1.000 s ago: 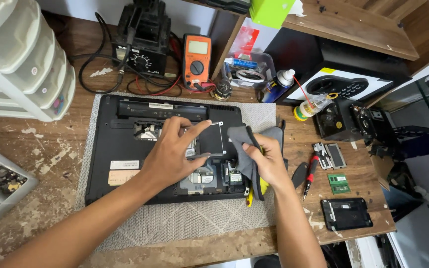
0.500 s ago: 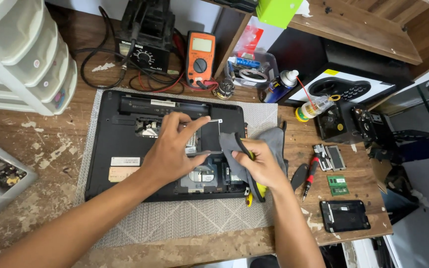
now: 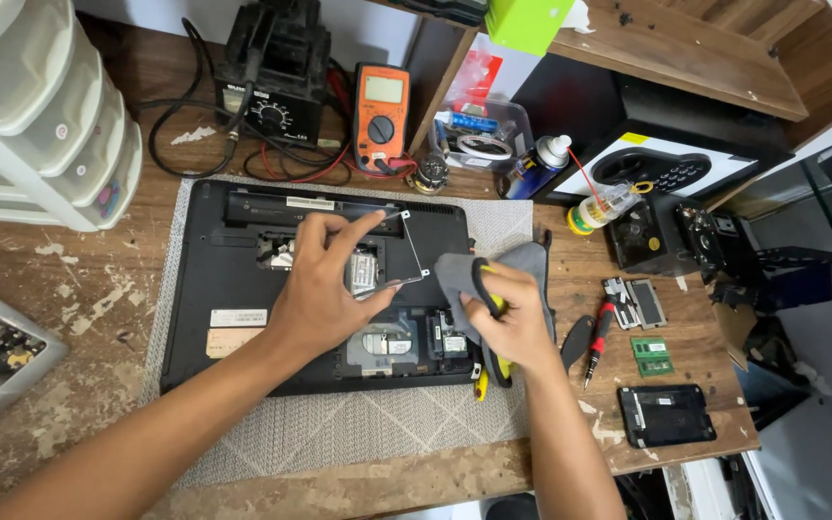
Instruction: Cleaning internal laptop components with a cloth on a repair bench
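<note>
The left hand (image 3: 325, 289) is laid over the open underside of the black laptop (image 3: 233, 289), its fingers spread and its thumb and forefinger closed on the edges of a flat silver drive in a metal bracket (image 3: 377, 258), which is held tilted above the laptop's open bay. The right hand (image 3: 512, 313) is curled shut around a grey cloth (image 3: 455, 274) and a yellow-and-black handled tool (image 3: 493, 361), both gripped together just beside the laptop's right edge; whether the cloth touches the drive cannot be told.

Compared with the frame half a second earlier, the drive is seen lifted further clear of the bay, with more of its silver face and bracket corner exposed between the two hands, and the cloth is drawn slightly away from it. The laptop is unmoved on the grey woven mat (image 3: 339, 433).

To the right of the right hand, a red-handled screwdriver (image 3: 597, 337), a green memory module (image 3: 652, 354) and a black rectangular drive (image 3: 666, 416) are laid on the wooden bench (image 3: 50, 404). Behind the laptop, an orange multimeter (image 3: 381, 116), a black soldering station (image 3: 267, 72) and a spray can (image 3: 532, 166) are set near the wall. White plastic drawers (image 3: 31, 116) are stacked at the far left.
</note>
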